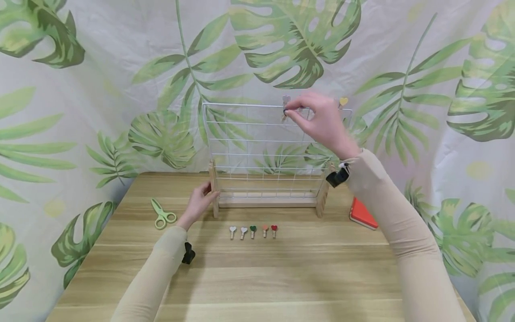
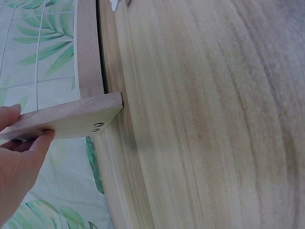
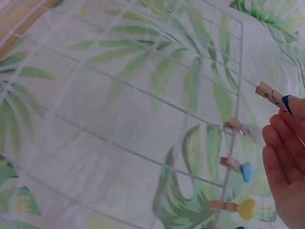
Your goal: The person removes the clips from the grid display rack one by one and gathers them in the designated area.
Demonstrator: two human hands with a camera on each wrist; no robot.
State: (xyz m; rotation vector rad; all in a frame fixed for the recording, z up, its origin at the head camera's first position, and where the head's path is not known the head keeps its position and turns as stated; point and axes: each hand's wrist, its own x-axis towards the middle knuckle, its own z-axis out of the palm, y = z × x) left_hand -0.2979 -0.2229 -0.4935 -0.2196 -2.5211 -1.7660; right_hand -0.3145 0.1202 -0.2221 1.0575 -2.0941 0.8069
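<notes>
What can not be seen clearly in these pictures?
- Head view: the right hand covers part of the white wire grid rack's top rail and the clips there.
- Left wrist view: the left hand is cut off by the frame edge.
- Right wrist view: the heart-topped wooden clips are blurred.

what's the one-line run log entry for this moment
left hand grips rack foot | right hand pinches clip at wire grid top

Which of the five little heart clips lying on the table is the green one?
The middle heart clip of the row is the dark green one. Two white hearts lie to its left; an orange and a red one lie to its right.
</notes>
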